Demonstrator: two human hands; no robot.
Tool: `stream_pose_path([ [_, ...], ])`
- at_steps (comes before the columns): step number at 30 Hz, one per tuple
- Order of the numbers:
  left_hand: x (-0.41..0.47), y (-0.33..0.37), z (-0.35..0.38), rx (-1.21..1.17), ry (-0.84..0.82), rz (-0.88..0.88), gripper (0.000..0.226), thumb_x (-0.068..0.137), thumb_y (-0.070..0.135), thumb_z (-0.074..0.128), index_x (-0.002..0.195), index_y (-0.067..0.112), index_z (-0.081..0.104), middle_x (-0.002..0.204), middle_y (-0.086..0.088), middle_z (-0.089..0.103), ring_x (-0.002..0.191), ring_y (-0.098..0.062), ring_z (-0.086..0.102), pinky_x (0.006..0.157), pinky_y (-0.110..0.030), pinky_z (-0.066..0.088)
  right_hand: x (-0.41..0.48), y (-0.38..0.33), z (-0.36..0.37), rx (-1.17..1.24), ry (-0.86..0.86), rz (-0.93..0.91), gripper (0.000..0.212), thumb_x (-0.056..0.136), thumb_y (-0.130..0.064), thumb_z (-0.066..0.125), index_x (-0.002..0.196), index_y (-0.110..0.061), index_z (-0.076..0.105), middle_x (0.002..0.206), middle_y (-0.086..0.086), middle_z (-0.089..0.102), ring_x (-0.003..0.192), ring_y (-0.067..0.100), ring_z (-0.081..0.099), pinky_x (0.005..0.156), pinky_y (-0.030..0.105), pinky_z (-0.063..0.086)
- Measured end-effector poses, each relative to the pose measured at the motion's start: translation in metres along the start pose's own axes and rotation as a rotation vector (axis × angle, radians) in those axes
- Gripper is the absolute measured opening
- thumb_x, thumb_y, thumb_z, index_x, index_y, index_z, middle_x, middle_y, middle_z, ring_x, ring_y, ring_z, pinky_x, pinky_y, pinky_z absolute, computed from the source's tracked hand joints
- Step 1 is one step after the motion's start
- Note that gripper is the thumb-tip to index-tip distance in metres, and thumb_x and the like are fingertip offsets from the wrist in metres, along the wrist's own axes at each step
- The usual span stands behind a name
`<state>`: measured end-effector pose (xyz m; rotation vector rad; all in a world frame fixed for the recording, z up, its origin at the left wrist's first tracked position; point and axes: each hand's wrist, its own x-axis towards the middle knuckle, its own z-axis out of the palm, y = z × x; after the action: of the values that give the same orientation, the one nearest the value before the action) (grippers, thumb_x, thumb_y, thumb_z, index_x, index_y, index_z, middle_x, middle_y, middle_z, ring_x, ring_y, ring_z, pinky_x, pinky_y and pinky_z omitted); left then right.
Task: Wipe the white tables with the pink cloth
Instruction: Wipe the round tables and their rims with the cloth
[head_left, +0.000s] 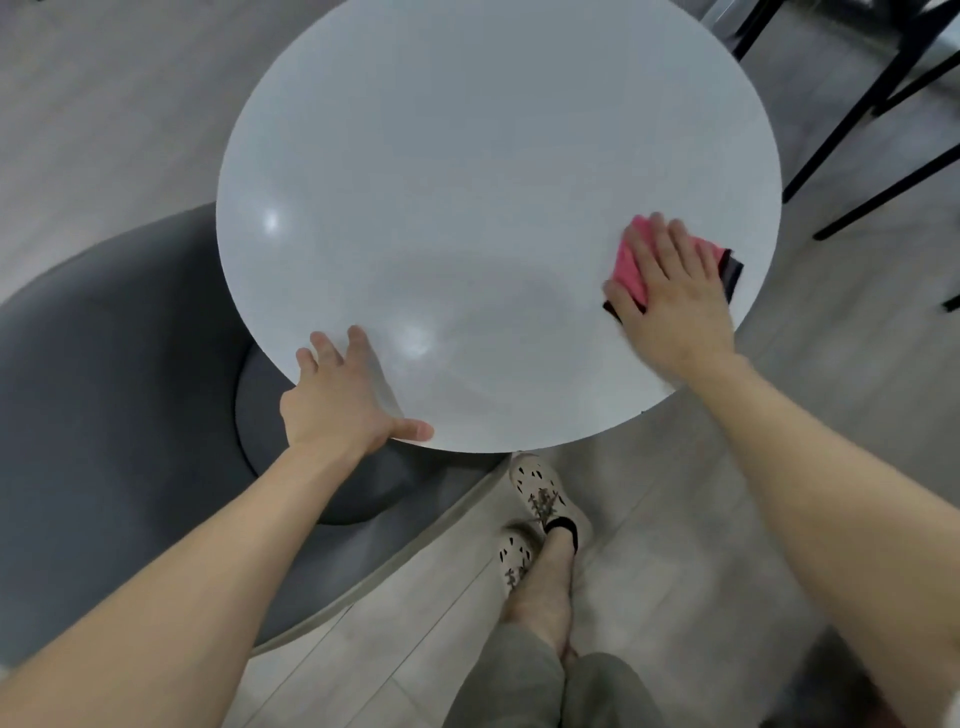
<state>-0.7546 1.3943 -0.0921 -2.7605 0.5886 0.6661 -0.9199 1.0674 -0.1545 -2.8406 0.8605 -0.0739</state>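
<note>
Cloth (631, 265), pink and soft with a dark edge, lies flat on the round, smooth, shiny white desk (467, 182), close to its right rim. The right hand (670, 291) presses on it with straight fingers. The left hand (337, 400) rests spread on the near rim. Most of the desk lies to the left, so the wipe should likely go that way.

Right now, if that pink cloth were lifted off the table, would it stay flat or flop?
Probably flop: the pink cloth lies thin and flat under the right hand. It likely slides easily, since the white table looks smooth and glossy.
</note>
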Motion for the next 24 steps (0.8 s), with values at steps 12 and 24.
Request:
stream_pose_path([
  [12,0.001,0.085,-0.046,0.527,0.032,0.309,0.163,0.064,0.07,0.091,0.164,0.01,-0.023,0.172,-0.03,-0.02,0.162,-0.052,-0.004,0.117,-0.073,0.033,-0.093,-0.086,0.015,0.169,0.011,-0.37,0.067,0.112,-0.054,0.048,0.17,-0.022,0.034,0.18,0.0,0.022,0.169,0.022,0.011,0.135,0.052,0.018],
  [24,0.066,0.206,-0.102,0.225,-0.006,0.449,0.162,0.056,0.067,0.098,0.168,0.03,-0.013,0.176,-0.013,-0.012,0.164,-0.039,-0.001,0.116,-0.069,0.04,0.06,0.035,0.0,0.073,0.06,0.073,0.072,0.113,-0.055,0.037,0.173,-0.017,0.023,0.182,0.007,0.014,0.169,0.027,0.007,0.136,0.053,0.007],
])
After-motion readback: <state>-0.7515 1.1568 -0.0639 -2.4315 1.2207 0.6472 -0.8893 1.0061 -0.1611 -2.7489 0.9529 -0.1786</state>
